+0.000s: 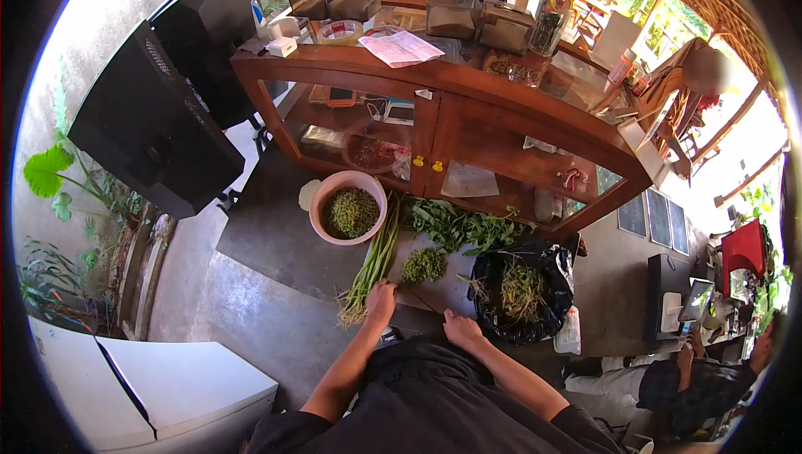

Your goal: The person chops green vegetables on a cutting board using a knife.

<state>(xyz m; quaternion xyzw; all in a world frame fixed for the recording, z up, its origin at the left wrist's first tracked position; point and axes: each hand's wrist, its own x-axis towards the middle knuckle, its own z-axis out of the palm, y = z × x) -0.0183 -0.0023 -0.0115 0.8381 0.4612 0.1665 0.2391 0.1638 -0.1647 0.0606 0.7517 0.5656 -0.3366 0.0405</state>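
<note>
My left hand [382, 301] is closed at the table's near edge, beside the root ends of long green stalks [376, 258] that look like spring onions. My right hand [461, 329] is also closed, just left of a black plastic bag [499, 327]. A thin dark stem-like thing [423, 300] runs between the two hands; I cannot tell which hand grips it. Beyond them lies a small heap of round green berries [424, 264], with leafy greens [459, 224] behind. More such berries fill a pink bowl [315, 218]. Plant trimmings [522, 294] lie in the bag.
A wooden glass-fronted cabinet [434, 111] rises at the table's back, with boxes [359, 0] and tape [340, 32] on top. A white chest [192, 383] stands lower left, black panels [154, 120] behind it. Another person [693, 383] is at the right; others sit far back.
</note>
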